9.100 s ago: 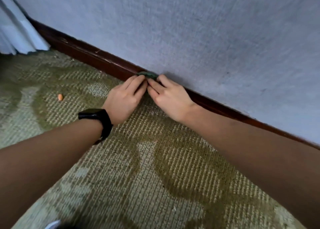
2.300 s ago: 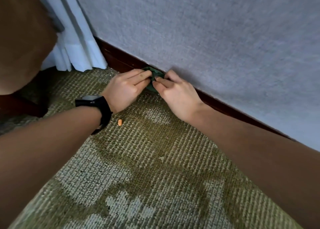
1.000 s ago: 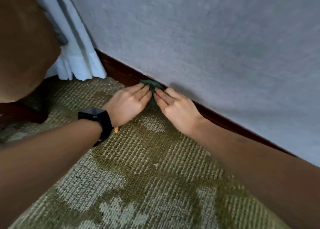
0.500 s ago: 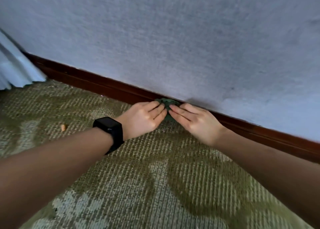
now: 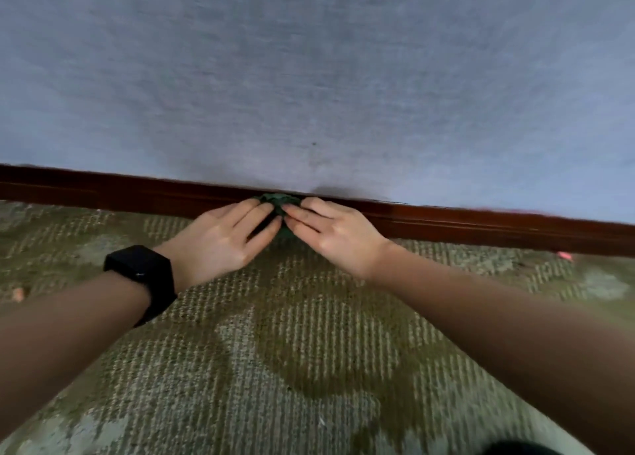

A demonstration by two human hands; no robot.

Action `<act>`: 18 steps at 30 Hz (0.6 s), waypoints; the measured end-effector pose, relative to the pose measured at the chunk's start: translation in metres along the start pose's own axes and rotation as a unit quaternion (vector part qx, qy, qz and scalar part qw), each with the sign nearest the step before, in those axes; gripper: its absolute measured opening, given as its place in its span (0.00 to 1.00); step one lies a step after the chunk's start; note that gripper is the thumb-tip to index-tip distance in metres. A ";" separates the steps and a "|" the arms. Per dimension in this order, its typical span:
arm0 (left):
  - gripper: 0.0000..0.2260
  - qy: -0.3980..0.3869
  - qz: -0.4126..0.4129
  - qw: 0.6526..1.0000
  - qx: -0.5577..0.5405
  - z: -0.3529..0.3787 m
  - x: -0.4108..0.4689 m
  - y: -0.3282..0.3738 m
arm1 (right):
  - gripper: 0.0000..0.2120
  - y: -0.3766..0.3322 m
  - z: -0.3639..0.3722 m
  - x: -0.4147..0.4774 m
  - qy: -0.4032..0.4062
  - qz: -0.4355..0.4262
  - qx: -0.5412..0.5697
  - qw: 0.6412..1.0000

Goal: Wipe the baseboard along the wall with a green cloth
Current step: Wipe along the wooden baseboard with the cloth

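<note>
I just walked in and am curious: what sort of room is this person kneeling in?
Likely a carpeted indoor room, perhaps a bedroom or hotel room: patterned green carpet, dark wooden baseboard and a pale textured wall.

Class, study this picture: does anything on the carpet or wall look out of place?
Yes. Two small orange-pink scraps lie on the carpet: one at far left, one at right below the baseboard. What they are is unclear.
</note>
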State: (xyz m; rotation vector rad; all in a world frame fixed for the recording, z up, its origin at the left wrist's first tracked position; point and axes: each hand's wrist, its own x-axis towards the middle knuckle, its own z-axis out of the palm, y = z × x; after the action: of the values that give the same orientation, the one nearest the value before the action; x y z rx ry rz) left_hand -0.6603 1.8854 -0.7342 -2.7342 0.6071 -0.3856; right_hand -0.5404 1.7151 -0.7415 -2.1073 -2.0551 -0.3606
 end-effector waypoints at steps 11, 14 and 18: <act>0.17 0.036 0.150 0.987 -0.039 -0.003 0.112 0.052 | 0.16 0.053 -0.038 -0.113 -0.021 0.074 0.004 0.997; 0.18 0.032 0.183 0.982 -0.039 -0.005 0.136 0.065 | 0.15 0.066 -0.045 -0.139 -0.020 0.086 0.004 0.996; 0.17 0.031 0.201 0.978 -0.043 -0.005 0.179 0.091 | 0.14 0.088 -0.057 -0.179 -0.026 0.105 -0.001 0.994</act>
State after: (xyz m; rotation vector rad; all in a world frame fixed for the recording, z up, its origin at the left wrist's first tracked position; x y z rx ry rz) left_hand -0.5382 1.7257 -0.7283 -2.5940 1.1894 -0.3520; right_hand -0.4589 1.5245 -0.7361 -2.3287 -1.8340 -0.2793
